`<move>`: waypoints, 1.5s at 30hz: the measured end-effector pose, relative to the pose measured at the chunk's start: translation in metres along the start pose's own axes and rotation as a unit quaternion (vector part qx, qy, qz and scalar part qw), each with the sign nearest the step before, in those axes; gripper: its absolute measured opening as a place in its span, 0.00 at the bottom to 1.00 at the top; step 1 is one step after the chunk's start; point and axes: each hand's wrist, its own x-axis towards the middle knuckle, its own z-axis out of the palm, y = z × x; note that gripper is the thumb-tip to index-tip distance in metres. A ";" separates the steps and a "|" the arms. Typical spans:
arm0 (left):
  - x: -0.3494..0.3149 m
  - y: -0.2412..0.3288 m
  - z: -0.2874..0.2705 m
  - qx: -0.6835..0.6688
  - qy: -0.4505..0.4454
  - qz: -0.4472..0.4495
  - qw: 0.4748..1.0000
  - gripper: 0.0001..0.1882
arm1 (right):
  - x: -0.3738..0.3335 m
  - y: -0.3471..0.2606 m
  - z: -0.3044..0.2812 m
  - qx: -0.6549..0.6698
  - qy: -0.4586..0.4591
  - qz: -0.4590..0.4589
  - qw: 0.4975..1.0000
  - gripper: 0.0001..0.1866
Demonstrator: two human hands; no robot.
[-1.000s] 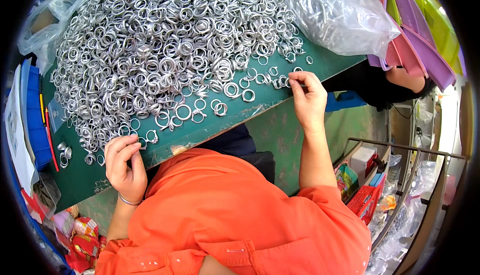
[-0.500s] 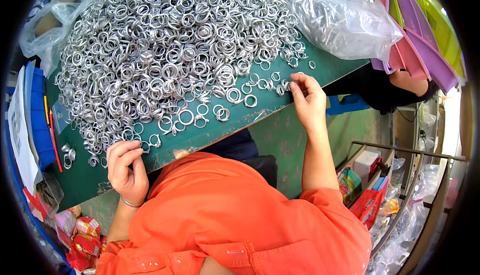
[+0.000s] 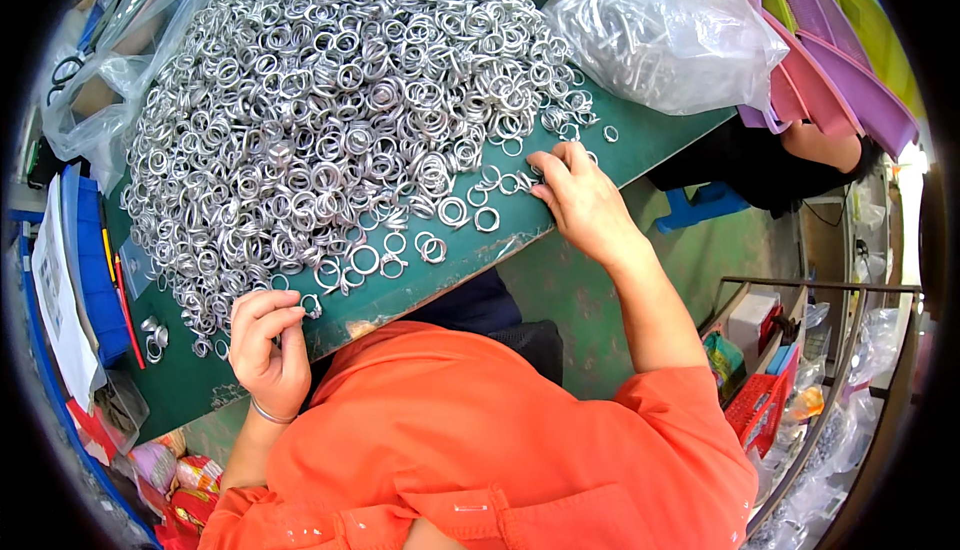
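A big heap of silver metal rings (image 3: pixel 330 110) covers a green table (image 3: pixel 650 135). My left hand (image 3: pixel 268 345) rests at the table's near edge, its fingers pinched on a single ring (image 3: pixel 311 305). My right hand (image 3: pixel 583 205) lies further right on the table edge, fingertips touching a few loose rings (image 3: pixel 520 182) at the heap's rim; whether it grips one is hidden. Loose rings (image 3: pixel 440 225) lie scattered between the two hands. My orange shirt (image 3: pixel 480 440) fills the lower picture.
A clear plastic bag of rings (image 3: pixel 670 40) sits at the table's far right, beside pink and purple trays (image 3: pixel 830 80). Another person's arm (image 3: pixel 825 145) shows under them. Blue bins (image 3: pixel 85 260) and more clear bags (image 3: pixel 110 80) stand at left, a metal rack (image 3: pixel 800 370) at right.
My left hand has closed its fingertips on a ring at the heap's near edge. My right hand shifted slightly among the loose rings. The view moved a little.
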 end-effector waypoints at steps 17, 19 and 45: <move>0.000 0.000 0.001 -0.091 -0.003 -0.080 0.993 0.10 | 0.001 0.018 0.031 0.056 0.234 0.011 0.971 0.07; 0.004 0.005 0.003 -0.151 0.003 -0.116 0.982 0.09 | 0.003 0.019 0.031 0.079 0.266 0.023 0.960 0.06; 0.219 -0.034 -0.015 -0.650 0.077 -0.383 0.653 0.10 | -0.007 -0.031 0.002 0.219 0.006 0.155 0.963 0.06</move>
